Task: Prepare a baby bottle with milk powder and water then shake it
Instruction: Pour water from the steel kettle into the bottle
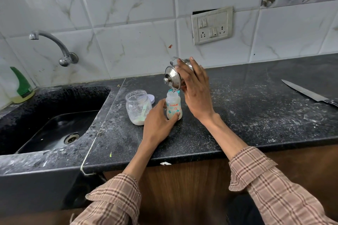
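1. Baby bottle [173, 106]: small, clear w/ printed design, upright on counter centre, open top, whitish contents at bottom.
2. Steel pot [173, 78]: lidded, tipped over bottle mouth, water running in.
3. Powder jar [137, 107]: clear, open, just left of bottle, powder at bottom, green scoop [144, 110] inside.
4. Jar lid [151, 98]: behind jar.

Dark stone counter, sink on the left.
A knife [309, 93] lies far right; green-capped soap bottle [22, 87] stands beside the tap [54, 45].
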